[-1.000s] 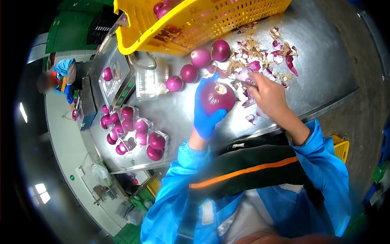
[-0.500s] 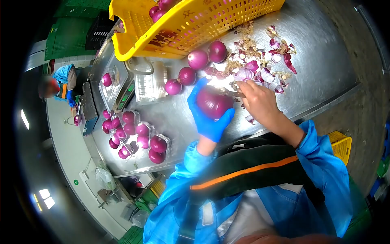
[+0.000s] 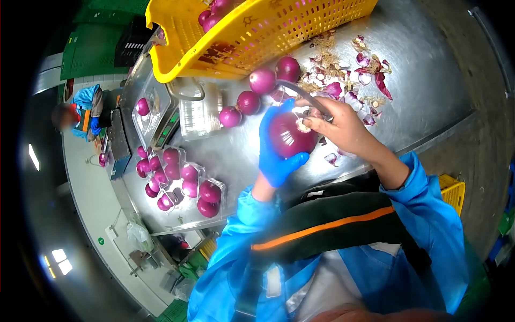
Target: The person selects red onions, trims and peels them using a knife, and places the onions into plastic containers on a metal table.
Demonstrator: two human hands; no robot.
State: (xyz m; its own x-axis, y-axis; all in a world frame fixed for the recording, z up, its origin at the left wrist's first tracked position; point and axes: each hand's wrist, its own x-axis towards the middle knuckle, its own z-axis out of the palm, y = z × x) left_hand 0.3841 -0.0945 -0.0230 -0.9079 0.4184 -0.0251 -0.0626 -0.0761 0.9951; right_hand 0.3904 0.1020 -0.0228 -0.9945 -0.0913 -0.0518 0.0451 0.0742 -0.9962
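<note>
My left hand (image 3: 274, 155), in a blue glove, is wrapped round a large red onion (image 3: 289, 137) above the metal table (image 3: 244, 161). The onion's pale root end faces my right hand (image 3: 340, 126). That bare hand grips a knife (image 3: 303, 95), its curved blade pointing up and left over the onion, and the thumb is at the root end. Beyond the onion lie several loose red onions (image 3: 248, 102). Peeled skins and root scraps (image 3: 333, 89) are scattered just past my right hand.
A yellow crate (image 3: 257, 40) with onions stands at the back. Left of centre are stacked clear trays (image 3: 197, 111) and a scale (image 3: 169, 129) bearing a tray with an onion. Packed onions (image 3: 171, 172) sit at the left. A person (image 3: 86, 112) stands farther off.
The knife has swung from lying across the onion to pointing up and left. The onion has turned in my left hand, bringing its root end back into view.
</note>
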